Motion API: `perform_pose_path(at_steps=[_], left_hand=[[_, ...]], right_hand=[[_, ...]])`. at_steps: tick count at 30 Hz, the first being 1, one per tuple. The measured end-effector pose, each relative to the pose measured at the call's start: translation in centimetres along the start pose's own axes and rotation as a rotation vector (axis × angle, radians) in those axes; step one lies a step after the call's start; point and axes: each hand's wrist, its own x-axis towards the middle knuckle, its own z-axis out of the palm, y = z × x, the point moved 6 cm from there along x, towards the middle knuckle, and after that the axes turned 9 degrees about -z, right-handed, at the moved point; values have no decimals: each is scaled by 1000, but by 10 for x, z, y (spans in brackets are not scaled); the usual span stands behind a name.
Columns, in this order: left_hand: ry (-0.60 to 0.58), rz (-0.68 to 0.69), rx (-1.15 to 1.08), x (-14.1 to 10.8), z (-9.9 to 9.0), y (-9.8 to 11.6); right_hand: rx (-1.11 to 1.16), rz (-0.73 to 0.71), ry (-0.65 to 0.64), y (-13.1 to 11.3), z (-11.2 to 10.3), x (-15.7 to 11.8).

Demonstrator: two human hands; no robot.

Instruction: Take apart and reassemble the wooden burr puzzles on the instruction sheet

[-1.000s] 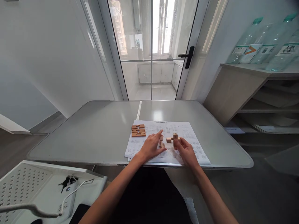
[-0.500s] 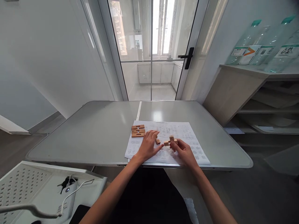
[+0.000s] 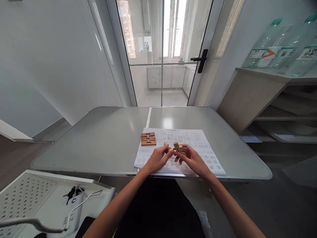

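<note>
Small notched wooden pieces (image 3: 176, 146) are joined in a crossed shape, one of them upright, between my hands. My right hand (image 3: 192, 158) grips this cluster from the right with thumb and fingers. My left hand (image 3: 158, 158) pinches the cluster's left end, its thumb and fingertips closed on the wood. Another wooden block (image 3: 166, 143) shows just behind my left fingers. Three flat slotted wooden pieces (image 3: 148, 139) lie in a row at the upper left of the printed sheet (image 3: 193, 137), which bears small diagrams. My fingers hide part of the cluster.
The sheet lies near the front edge of a grey table (image 3: 111, 138). At lower left, a white perforated tray (image 3: 27, 191) holds a power strip (image 3: 74, 211), cable and keys. A shelf (image 3: 262, 73) with plastic bottles (image 3: 264, 46) stands at right; a glass door (image 3: 158, 79) is beyond.
My left hand has closed from a spread pose onto the cluster's left end. The cluster in my right hand has moved slightly left and tilted. The view has shifted a little.
</note>
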Motion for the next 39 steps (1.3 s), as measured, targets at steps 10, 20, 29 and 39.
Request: perform_pose_path(at_steps=[10, 20, 29, 39], left_hand=[[-85, 24, -75, -7, -10, 3], [-51, 54, -93, -9, -13, 8], [139, 101, 58, -6, -18, 5], [395, -43, 338, -5, -23, -11]], right_hand=[[207, 185, -200, 2, 13, -2], [424, 249, -190, -2, 23, -9], [193, 155, -30, -7, 17, 0], [-389, -76, 96, -35, 27, -2]])
